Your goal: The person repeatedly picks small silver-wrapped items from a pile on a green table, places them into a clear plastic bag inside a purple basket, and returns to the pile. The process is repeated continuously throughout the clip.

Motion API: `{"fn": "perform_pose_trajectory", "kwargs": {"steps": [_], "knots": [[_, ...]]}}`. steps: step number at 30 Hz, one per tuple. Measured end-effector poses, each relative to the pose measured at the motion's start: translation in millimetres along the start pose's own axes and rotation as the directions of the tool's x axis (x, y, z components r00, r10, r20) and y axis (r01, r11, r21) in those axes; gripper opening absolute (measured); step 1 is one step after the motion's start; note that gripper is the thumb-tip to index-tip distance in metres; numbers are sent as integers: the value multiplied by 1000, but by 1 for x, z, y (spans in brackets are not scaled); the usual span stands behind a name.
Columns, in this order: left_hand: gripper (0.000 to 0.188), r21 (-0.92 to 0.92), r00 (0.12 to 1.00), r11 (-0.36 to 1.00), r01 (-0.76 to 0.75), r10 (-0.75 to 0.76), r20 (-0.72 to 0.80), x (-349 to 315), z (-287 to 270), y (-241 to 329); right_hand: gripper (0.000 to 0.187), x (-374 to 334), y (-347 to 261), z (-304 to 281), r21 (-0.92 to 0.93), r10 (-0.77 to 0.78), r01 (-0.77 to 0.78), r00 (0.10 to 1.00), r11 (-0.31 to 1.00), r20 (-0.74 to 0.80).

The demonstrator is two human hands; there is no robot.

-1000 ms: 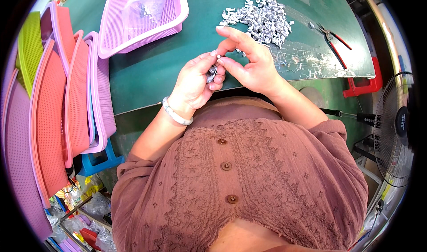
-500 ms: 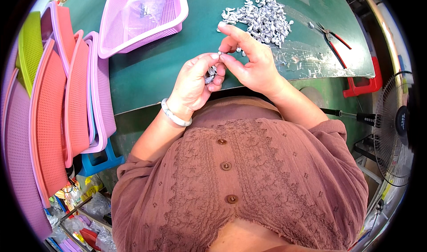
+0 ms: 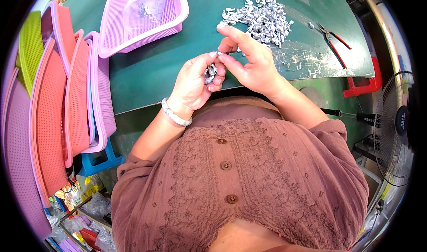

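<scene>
Several small silvery teardrop-shaped pieces lie in the curled fingers of my left hand, which is closed round them. At its thumb tip my right hand meets it, thumb and a finger pinched together with the index finger raised. Between the two sets of fingertips is a tiny silvery piece, mostly hidden by them. Just beyond my right hand, a loose pile of the same silvery pieces spreads over the green table.
Red-handled pliers lie at the table's right. A lilac basket with a clear plastic bag stands at the far left. Nested coloured baskets crowd the left side; a fan and a red stool are at the right.
The tiny piece at the fingertips is now more covered, and my left thumb has shifted slightly. Both hands otherwise keep the same place.
</scene>
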State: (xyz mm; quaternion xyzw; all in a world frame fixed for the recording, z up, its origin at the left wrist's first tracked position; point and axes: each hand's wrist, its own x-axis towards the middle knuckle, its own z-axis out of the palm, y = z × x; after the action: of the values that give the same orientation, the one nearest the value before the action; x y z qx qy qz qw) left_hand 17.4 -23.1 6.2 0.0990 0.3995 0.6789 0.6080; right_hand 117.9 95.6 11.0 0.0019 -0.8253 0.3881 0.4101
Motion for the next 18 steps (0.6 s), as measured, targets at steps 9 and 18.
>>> {"fn": "perform_pose_trajectory", "kwargs": {"steps": [9, 18], "knots": [[25, -12, 1000, 1000, 3, -3, 19, 1, -3, 0, 53, 1, -1, 0, -35, -6, 6, 1000, 999, -1], [21, 7, 999, 999, -49, 49, -24, 1, 0, 1, 56, 0, 0, 0, 7, 5, -5, 1000, 1000, -9]]}}
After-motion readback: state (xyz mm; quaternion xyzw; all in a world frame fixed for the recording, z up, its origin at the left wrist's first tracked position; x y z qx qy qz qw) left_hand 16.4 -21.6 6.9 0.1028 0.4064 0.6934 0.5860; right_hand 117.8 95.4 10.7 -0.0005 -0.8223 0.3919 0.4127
